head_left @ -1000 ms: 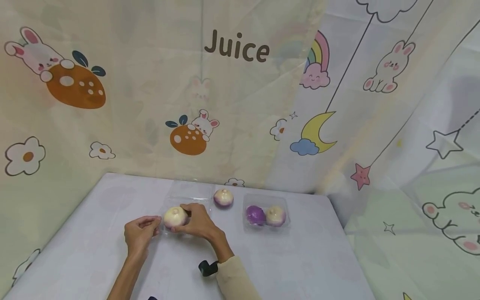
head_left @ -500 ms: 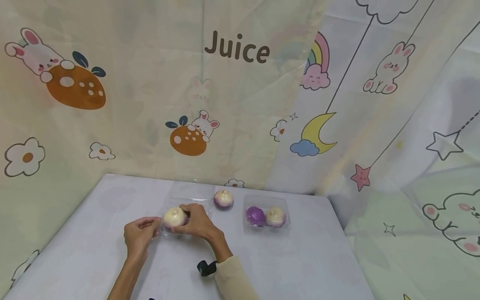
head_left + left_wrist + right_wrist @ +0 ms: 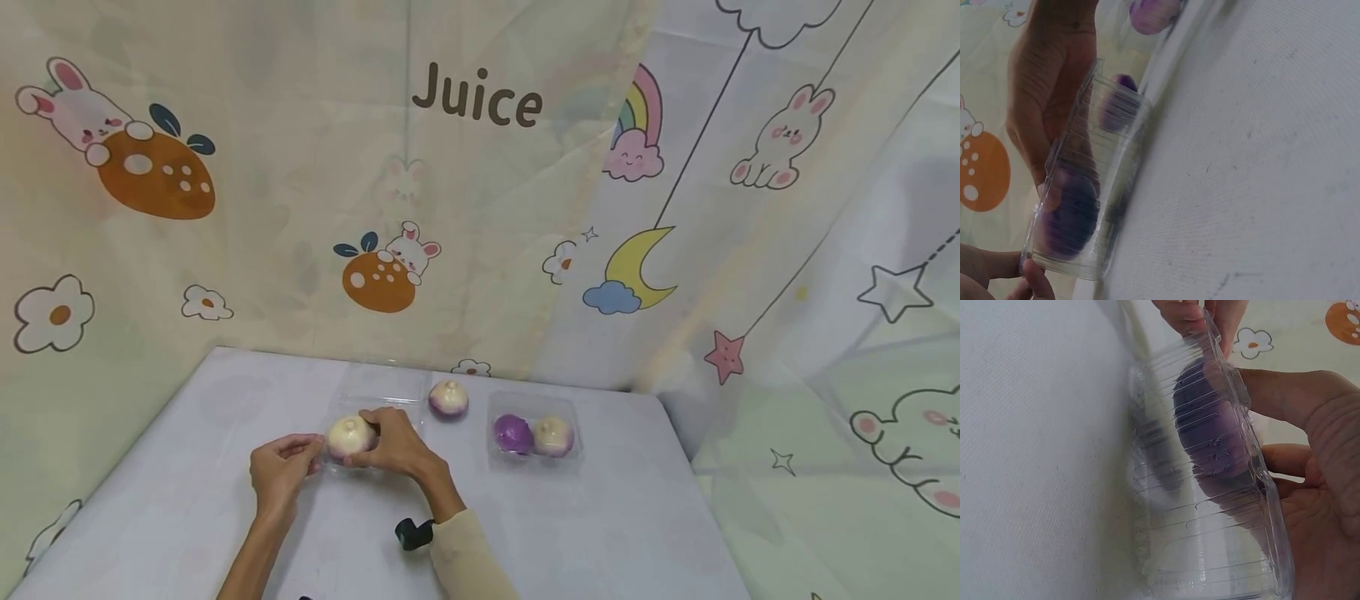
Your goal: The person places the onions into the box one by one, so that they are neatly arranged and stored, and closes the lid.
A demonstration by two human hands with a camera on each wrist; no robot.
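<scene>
My right hand (image 3: 401, 447) grips a white-and-purple onion (image 3: 349, 438) with thumb and fingers, at the left half of an open clear plastic box (image 3: 327, 468). Through the ribbed wall in the right wrist view, the onion's purple underside (image 3: 1207, 419) shows inside the box, below its rim. My left hand (image 3: 279, 473) pinches the box's left rim, also seen in the left wrist view as fingertips (image 3: 1036, 278) at the corner. Behind, the box's clear lid (image 3: 384, 383) is folded back. The right half of the box is partly hidden by my right hand.
Another onion (image 3: 448, 400) stands on the white table (image 3: 600, 525) just right of the lid. Farther right, a second clear box (image 3: 534, 404) holds a purple onion (image 3: 513, 434) and a pale one (image 3: 553, 437). A printed cloth (image 3: 487, 250) hangs along the table's back edge.
</scene>
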